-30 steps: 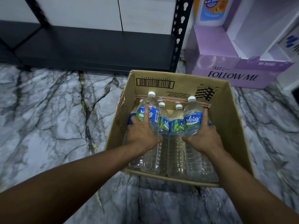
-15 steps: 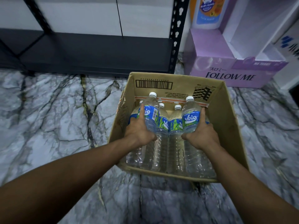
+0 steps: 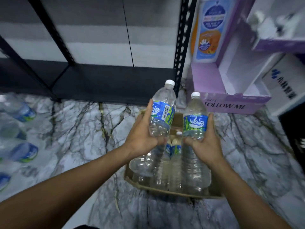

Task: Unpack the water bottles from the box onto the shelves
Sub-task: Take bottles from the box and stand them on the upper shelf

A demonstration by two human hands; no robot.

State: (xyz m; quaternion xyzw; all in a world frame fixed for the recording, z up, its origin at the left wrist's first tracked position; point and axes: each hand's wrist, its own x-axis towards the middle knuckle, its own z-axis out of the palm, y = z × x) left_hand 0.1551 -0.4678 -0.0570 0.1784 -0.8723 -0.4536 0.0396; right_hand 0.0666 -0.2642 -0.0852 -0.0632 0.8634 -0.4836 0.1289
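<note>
My left hand [image 3: 142, 138] grips a clear water bottle [image 3: 162, 111] with a blue label and white cap, lifted above the box and tilted right. My right hand [image 3: 204, 146] grips a second water bottle [image 3: 195, 119], held upright beside the first. Below them the cardboard box [image 3: 175, 190] stands on the marble floor, with more bottles [image 3: 176, 146] still upright inside. The low black shelf [image 3: 102, 80] runs across the back, its board bare.
Several water bottles [image 3: 23, 111] lie on the floor at the far left. A black shelf post [image 3: 181, 47] rises just behind the box. Purple display boxes [image 3: 231, 103] and a white carton [image 3: 285, 86] stand at the right, a dark crate [image 3: 297, 139] at the right edge.
Both hands have lifted their bottles up out of the box. The view has tipped up, showing the bottles on the floor at the left.
</note>
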